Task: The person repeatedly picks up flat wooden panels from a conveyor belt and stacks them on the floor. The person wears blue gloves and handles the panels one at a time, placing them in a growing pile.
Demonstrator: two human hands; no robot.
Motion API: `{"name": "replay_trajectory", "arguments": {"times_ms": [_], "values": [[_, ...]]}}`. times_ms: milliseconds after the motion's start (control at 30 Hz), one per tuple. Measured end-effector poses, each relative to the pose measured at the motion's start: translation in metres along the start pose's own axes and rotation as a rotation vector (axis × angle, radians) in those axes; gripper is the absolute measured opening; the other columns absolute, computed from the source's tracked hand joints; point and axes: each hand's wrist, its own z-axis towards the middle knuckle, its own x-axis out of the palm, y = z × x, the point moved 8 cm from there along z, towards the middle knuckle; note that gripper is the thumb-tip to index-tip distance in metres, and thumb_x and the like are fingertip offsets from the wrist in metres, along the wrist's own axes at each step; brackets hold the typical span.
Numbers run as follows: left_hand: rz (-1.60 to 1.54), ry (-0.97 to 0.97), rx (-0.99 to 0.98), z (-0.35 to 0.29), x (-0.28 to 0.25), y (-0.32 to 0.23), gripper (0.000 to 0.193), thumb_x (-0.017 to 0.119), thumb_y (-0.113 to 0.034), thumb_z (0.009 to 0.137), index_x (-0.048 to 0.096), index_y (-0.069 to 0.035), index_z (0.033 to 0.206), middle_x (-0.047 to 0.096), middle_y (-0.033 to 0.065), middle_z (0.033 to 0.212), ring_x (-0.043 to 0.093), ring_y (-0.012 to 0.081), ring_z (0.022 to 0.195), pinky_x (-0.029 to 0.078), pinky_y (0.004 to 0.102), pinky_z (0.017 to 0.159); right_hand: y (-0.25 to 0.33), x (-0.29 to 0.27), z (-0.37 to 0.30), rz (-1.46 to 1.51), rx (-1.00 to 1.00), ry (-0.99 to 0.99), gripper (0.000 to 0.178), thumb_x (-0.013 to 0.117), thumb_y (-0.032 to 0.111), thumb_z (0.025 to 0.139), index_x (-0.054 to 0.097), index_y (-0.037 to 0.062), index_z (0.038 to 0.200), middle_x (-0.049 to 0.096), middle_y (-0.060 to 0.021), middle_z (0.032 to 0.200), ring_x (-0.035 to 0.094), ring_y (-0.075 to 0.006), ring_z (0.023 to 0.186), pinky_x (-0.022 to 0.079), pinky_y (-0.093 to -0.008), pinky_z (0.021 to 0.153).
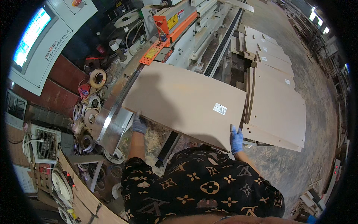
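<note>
A large beige board (pixel 179 97) with a small white label lies across in front of me, its far left corner by the orange guard of a machine (pixel 175 22). My left hand (pixel 139 124), in a blue-grey glove, grips the board's near edge toward its left end. At the near right corner my right hand (pixel 236 139), in a blue glove, closes on the board's right edge. The fingers of both hands are partly hidden by the board. Its left end rests on the machine's metal table edge (pixel 108 121).
Stacked boards (pixel 278 108) stand close on the right, with more stacks behind. A black roller track (pixel 223 43) runs along the machine. Rolls of edge banding (pixel 97 78) crowd the left side, below a control panel with a lit screen (pixel 33 35). Scraps lie at lower right.
</note>
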Motion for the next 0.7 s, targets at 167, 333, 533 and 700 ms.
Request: {"name": "replay_trajectory", "arguments": {"times_ms": [167,333,533,700], "values": [[0.021,-0.023,0.028,0.032,0.01,0.039,0.05,0.065,-0.022,0.076,0.046,-0.012,0.121,0.052,0.0067,0.112,0.049,0.0257,0.104,0.045,0.0418,0.087,-0.024,0.046,0.026,0.342,0.216,0.012,0.023,0.058,0.013,0.087,0.053,0.0,0.105,0.06,-0.0051,0.098,0.054,-0.0135,0.083,0.045,-0.0265,0.071],[-0.01,-0.155,0.125,0.055,0.031,0.04,0.044,0.061,-0.031,0.079,0.051,-0.01,0.116,0.057,0.0081,0.106,0.054,0.0272,0.095,0.047,0.044,0.082,-0.028,0.057,0.031,0.346,0.432,-0.031,0.029,0.059,0.014,0.086,0.051,-0.0002,0.11,0.059,-0.0066,0.101,0.055,-0.0171,0.087,0.044,-0.0295,0.077],[-0.024,-0.198,0.126,0.074,0.067,0.034,0.052,0.062,-0.026,0.08,0.043,-0.008,0.125,0.052,0.0111,0.117,0.054,0.028,0.1,0.047,0.0442,0.084,-0.023,0.066,0.051,0.393,0.455,-0.073,0.037,0.061,0.016,0.084,0.049,-0.0011,0.115,0.057,-0.0091,0.106,0.054,-0.02,0.095,0.043,-0.032,0.083],[-0.046,-0.143,0.147,0.12,0.087,0.046,0.05,0.062,-0.026,0.08,0.045,-0.007,0.123,0.054,0.0115,0.115,0.056,0.0286,0.096,0.048,0.0433,0.083,-0.024,0.068,0.096,0.49,0.436,0.002,0.028,0.059,0.018,0.085,0.053,0.0038,0.109,0.059,-0.0049,0.095,0.055,-0.0179,0.083,0.045,-0.033,0.075]]}}
